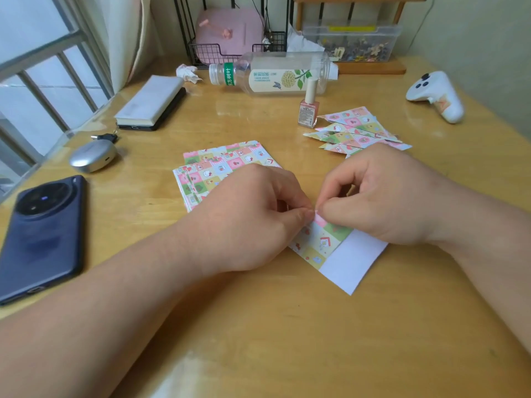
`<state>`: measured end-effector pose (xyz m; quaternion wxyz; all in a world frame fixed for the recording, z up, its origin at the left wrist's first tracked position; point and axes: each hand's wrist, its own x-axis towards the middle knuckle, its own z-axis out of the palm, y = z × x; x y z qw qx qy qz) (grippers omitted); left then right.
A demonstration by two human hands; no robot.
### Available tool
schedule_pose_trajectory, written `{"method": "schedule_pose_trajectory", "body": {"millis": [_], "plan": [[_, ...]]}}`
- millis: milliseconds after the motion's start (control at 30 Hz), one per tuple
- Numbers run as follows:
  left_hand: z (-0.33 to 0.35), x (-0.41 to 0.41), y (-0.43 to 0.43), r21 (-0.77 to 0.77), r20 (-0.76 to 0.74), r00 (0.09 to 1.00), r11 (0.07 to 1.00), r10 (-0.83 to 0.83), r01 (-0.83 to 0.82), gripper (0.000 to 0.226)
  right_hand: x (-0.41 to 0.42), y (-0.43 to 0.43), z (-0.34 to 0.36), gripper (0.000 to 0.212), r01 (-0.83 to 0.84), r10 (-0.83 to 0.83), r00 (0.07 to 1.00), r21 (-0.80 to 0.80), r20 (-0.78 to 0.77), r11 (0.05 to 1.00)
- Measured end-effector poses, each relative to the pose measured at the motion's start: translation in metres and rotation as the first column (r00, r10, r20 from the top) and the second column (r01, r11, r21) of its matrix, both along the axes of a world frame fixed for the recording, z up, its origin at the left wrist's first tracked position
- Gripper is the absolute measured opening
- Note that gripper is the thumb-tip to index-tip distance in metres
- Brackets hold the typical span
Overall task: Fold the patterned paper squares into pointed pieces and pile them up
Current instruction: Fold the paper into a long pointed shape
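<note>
Toward the near middle of the glossy yellow wooden table, both hands are busy on one sheet. The left hand is covering the near corner of the stack of unfolded pastel checked paper squares. Behind the right hand, toward the far right edge, the fanned pile of finished pointed pieces is waiting.

Both hands are curling their fingers and pinching the upper edge of the half-folded patterned sheet with the white back, fingertips nearly meeting at the fold.

Where I'm seeing trouble: the table is looking pretty slick, so the sheet could be sliding while the crease is getting pressed, leaving a crooked point. The left hand might also be dragging the top squares out of line. And the small pink nail polish bottle is standing just beside the pile, so a careless drop-off is risking a knock-over.
</note>
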<state>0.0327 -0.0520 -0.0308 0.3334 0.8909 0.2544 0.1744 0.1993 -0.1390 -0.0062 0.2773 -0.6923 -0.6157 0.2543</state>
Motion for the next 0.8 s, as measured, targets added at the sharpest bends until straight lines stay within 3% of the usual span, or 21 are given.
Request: {"method": "schedule_pose_trajectory", "body": {"millis": [400,533,600,667,800], "plan": [[0.006,-0.01,0.009,-0.02,-0.031,0.999,1.0,0.022,-0.023,0.02,0.037,-0.007,0.015,0.009,0.127,-0.119,0.991,-0.156,0.058,0.98],[0.009,-0.016,0.017,-0.058,-0.01,0.998,0.996,0.064,-0.065,0.024,0.058,-0.006,0.014,0.013,0.303,-0.295,0.945,-0.042,0.143,0.952],[0.008,-0.016,0.017,-0.072,0.007,0.999,0.996,0.049,-0.048,0.023,0.054,-0.005,0.012,0.008,0.269,-0.273,0.962,0.094,0.026,0.958],[0.006,-0.014,0.014,-0.067,0.007,1.0,0.998,0.015,-0.014,0.021,0.038,-0.003,0.006,0.003,0.147,-0.138,0.988,0.164,-0.066,0.975],[0.0,-0.011,0.012,-0.069,0.044,0.999,0.997,-0.017,0.02,0.016,0.014,0.0,-0.009,0.005,-0.069,0.065,0.997,0.127,0.035,0.99]]}}
